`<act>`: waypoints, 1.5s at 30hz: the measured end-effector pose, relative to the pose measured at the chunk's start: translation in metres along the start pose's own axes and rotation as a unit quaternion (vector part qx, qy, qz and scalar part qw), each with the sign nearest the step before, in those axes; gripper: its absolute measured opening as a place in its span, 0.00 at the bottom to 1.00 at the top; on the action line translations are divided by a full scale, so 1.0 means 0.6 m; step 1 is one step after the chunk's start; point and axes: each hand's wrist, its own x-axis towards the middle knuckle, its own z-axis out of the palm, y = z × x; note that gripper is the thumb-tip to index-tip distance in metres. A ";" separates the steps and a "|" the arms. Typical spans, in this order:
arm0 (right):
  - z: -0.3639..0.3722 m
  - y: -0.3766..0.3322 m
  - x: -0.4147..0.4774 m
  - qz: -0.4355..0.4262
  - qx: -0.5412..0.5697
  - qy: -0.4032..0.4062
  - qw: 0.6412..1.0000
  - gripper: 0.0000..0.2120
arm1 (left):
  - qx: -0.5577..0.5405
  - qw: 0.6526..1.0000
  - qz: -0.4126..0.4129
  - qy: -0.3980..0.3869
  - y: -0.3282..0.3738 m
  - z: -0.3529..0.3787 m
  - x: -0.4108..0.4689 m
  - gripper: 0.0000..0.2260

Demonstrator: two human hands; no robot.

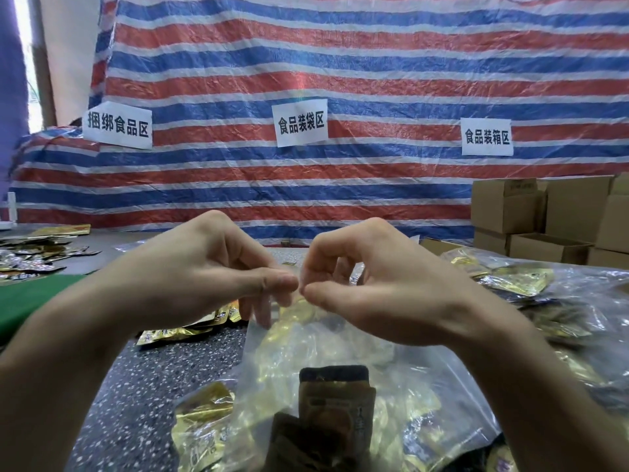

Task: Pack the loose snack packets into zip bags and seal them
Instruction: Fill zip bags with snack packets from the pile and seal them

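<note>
Over speckled table (pixel 153 369), left hand (pixel 204 267) and right hand (pixel 367 284) pinch packet-filled zip bag (pixel 323 349).

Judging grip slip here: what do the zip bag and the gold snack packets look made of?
Zip bag: thin clear plastic film, glossy; packets show through it and it wrinkles. Gold snack packets: likely metallised foil laminate, shiny, with crinkled bright reflections.

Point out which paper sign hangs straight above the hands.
The middle sign, over the left hand and right hand; the left sign and right sign hang aside.
</note>
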 end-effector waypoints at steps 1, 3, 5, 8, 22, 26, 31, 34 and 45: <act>0.001 -0.001 0.000 -0.005 0.005 -0.004 1.000 0.04 | 0.002 1.000 0.003 -0.002 -0.002 0.000 0.000 0.12; 0.002 0.000 0.001 -0.015 0.020 -0.001 1.000 0.03 | 0.006 1.000 0.009 -0.003 -0.005 0.002 0.000 0.13; 0.000 0.003 0.002 -0.015 0.035 0.002 0.999 0.03 | 0.008 1.000 0.020 0.001 -0.007 0.005 0.001 0.12; -0.007 0.009 0.001 -0.010 0.068 -0.016 0.997 0.06 | -0.002 0.999 0.047 0.012 -0.008 0.011 0.005 0.10; -0.051 0.099 -0.021 0.123 0.121 -0.091 0.981 0.06 | -0.091 0.993 -0.029 0.072 -0.077 -0.010 0.008 0.10; -0.057 0.106 -0.025 0.136 0.128 -0.087 0.979 0.09 | -0.093 0.993 -0.035 0.070 -0.091 -0.008 0.011 0.13; -0.066 0.108 -0.027 0.156 0.107 -0.095 0.977 0.17 | -0.080 0.992 -0.055 0.077 -0.097 -0.003 0.018 0.13; -0.077 0.112 -0.031 0.176 0.072 -0.123 0.974 0.19 | -0.068 0.988 -0.083 0.115 -0.095 0.021 0.032 0.14; -0.067 0.118 -0.019 0.231 -0.045 0.021 0.972 0.17 | -0.054 0.975 -0.172 0.134 -0.097 0.194 0.093 0.11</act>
